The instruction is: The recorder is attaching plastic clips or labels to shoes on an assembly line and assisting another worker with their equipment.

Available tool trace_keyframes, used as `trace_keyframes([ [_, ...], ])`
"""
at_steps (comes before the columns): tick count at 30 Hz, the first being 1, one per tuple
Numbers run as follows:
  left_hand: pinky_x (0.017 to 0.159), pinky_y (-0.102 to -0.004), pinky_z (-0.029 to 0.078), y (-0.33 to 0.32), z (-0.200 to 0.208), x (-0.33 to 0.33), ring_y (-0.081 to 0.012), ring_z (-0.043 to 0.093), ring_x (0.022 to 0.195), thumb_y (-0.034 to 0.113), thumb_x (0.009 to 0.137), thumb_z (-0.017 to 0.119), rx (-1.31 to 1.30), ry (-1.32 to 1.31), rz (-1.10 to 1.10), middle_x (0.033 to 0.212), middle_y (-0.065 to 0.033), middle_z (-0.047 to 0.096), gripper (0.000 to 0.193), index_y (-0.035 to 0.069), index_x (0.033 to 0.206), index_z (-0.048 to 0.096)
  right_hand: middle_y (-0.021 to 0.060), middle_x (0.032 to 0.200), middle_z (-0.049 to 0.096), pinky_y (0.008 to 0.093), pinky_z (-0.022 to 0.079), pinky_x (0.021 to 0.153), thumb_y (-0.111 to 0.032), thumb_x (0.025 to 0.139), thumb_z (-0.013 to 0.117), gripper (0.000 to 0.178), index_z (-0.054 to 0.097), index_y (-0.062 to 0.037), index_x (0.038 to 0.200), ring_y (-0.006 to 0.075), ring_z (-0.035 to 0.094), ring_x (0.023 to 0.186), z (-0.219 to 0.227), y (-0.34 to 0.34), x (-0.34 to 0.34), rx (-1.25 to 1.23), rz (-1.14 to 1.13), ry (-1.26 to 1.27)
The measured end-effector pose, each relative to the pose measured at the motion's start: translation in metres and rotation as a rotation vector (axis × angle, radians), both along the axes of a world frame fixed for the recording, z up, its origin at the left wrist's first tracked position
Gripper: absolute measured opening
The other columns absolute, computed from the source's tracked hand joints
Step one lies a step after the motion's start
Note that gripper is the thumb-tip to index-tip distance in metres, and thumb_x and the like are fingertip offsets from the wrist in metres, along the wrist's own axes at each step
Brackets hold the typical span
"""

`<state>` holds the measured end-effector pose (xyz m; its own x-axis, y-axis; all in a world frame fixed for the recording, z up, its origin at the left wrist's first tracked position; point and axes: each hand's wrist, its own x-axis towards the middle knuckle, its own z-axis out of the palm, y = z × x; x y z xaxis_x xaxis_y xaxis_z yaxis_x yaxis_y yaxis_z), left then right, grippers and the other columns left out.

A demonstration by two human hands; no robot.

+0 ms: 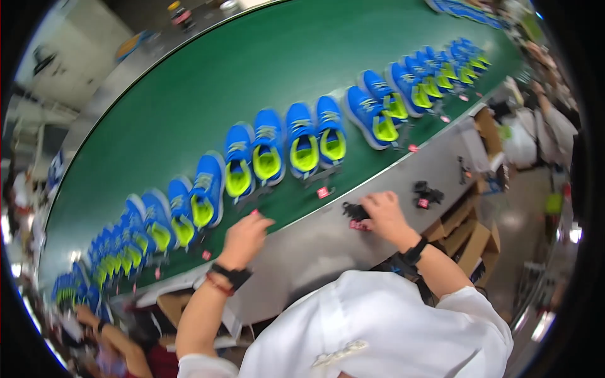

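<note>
A long row of blue sneakers [266, 148] with lime-green linings stands in pairs on a green work surface [208, 82], heels toward me. Dark plastic shoe hangers with pink tags [323, 192] sit at the heels of several pairs. My left hand [246, 239] is just below one pair's hanger and pink tag; its fingers are slightly blurred and apart, with nothing visible in them. Over the metal ledge, my right hand [386, 217] closes on a bunch of black shoe hangers [356, 212] with pink tags below.
Another pile of black hangers [425, 194] lies on the metal ledge [328, 236] to the right. Open cardboard boxes [472, 249] stand below it. At lower left a co-worker's arm [120, 343] reaches toward the shoes. A bottle [181, 16] stands beyond the far edge.
</note>
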<state>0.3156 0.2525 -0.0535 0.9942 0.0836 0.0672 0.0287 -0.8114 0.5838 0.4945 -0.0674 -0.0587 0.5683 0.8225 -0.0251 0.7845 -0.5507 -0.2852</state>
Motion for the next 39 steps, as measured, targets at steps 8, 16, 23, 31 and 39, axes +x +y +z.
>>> trace_keyframes([
  [8,0.066,-0.0397,0.051,-0.121,-0.011,0.004,-0.0296,0.063,0.076,0.004,0.080,0.056,-0.099,0.219,0.154,0.083,-0.0088,0.064,0.016,0.011,0.089,0.068,0.0078,0.093,0.056,0.0406,0.039,0.085,-0.033,0.061,0.078,0.042,0.063,-0.0110,0.094,0.0257,0.053,0.098,-0.044,-0.035,0.033,-0.097,0.225,0.213],
  [16,0.068,-0.0368,0.051,-0.190,-0.011,0.032,-0.0298,0.063,0.078,0.002,0.080,0.055,-0.148,0.235,0.280,0.085,-0.0099,0.065,0.017,0.009,0.090,0.068,0.0040,0.090,0.057,0.0378,0.038,0.084,-0.029,0.076,0.068,0.026,0.062,-0.0118,0.094,0.0216,0.055,0.092,-0.072,-0.048,0.058,-0.044,0.339,0.261],
  [23,0.067,-0.0347,0.052,-0.202,-0.022,0.053,-0.0272,0.066,0.074,-0.002,0.078,0.049,-0.170,0.285,0.248,0.084,-0.0122,0.067,0.024,0.005,0.090,0.068,0.0057,0.091,0.060,0.0391,0.038,0.084,-0.028,0.082,0.063,0.021,0.062,-0.0104,0.094,0.0245,0.057,0.093,-0.066,-0.051,0.076,0.194,0.197,0.437],
  [31,0.068,-0.0361,0.050,-0.204,-0.056,0.081,-0.0302,0.064,0.076,0.000,0.078,0.053,-0.432,0.266,0.168,0.083,-0.0132,0.065,0.019,0.006,0.089,0.067,0.0103,0.076,0.062,0.0360,0.046,0.065,-0.027,0.088,0.058,0.022,0.058,-0.0047,0.091,0.0261,0.058,0.068,-0.021,-0.098,0.098,0.428,-0.264,0.747],
  [39,0.092,-0.0453,0.039,-0.141,-0.030,0.079,-0.0344,0.053,0.099,-0.004,0.073,0.054,0.266,-0.200,0.326,0.105,-0.0142,0.057,0.032,0.006,0.103,0.058,0.0062,0.070,0.062,0.0294,0.045,0.060,-0.024,0.088,0.058,0.021,0.058,-0.0029,0.091,0.0140,0.057,0.062,-0.017,-0.116,0.068,0.295,-0.502,0.949],
])
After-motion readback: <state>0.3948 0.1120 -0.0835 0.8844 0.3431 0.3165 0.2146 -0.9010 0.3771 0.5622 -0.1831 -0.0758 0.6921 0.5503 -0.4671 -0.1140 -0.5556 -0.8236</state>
